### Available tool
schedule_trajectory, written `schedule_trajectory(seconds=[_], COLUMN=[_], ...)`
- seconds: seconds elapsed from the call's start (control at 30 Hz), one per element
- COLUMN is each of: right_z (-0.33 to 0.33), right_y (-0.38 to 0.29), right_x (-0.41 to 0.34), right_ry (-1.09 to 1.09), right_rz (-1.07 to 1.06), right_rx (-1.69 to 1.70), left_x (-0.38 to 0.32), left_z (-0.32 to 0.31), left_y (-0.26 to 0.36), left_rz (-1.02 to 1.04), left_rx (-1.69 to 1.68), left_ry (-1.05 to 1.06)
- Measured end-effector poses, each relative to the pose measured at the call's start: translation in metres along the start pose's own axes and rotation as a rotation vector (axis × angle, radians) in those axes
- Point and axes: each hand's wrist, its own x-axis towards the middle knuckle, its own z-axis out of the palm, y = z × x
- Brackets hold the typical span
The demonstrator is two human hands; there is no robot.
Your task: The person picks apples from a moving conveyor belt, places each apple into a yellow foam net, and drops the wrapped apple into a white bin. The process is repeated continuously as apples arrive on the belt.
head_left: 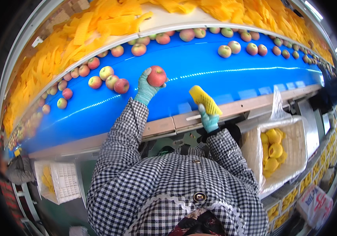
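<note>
My left hand, in a green knitted glove, grips a red apple over the blue conveyor belt. In a matching glove, my right hand holds a yellow foam net sleeve at the belt's near edge; the sleeve is narrow and looks empty. The two hands are apart. Just left of my left hand, a small group of apples rests on the belt. More apples line the belt's far side.
Yellow foam nets lie heaped on the shelf beyond the belt. At my right stands a plastic-lined crate holding net-wrapped fruit. A white crate stands at lower left, near another person. Packed crates line the right side.
</note>
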Motion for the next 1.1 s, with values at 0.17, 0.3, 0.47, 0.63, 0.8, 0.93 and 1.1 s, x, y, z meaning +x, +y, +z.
schedule_trajectory(seconds=[0.17, 0.3, 0.47, 0.63, 0.8, 0.93, 1.1], right_z=[0.017, 0.017, -0.022, -0.045, -0.046, -0.047, -0.04], right_y=[-0.051, -0.082, -0.099, -0.093, -0.069, -0.057, -0.057], right_x=[-0.001, -0.007, -0.018, -0.026, -0.037, -0.044, -0.046], right_ry=[-0.018, 0.05, 0.007, -0.194, -0.258, -0.376, -0.511], right_rz=[-0.042, 0.05, 0.147, 0.387, 0.475, 0.475, 0.572], right_rx=[0.331, 0.336, 0.607, 1.41, 1.452, 1.648, 1.965], left_x=[-0.063, -0.098, -0.097, -0.097, -0.112, -0.117, -0.129], left_z=[0.071, 0.112, 0.105, 0.089, 0.088, 0.09, 0.085], left_y=[-0.068, -0.111, -0.11, -0.124, -0.145, -0.147, -0.161], left_rz=[-0.202, -0.07, 0.643, 0.285, 0.204, 0.08, -0.311], left_rx=[-0.193, -0.014, 0.827, 0.752, 0.95, 0.924, 0.171], left_ry=[-0.155, -0.123, -0.261, -0.292, -0.618, -0.668, -0.609])
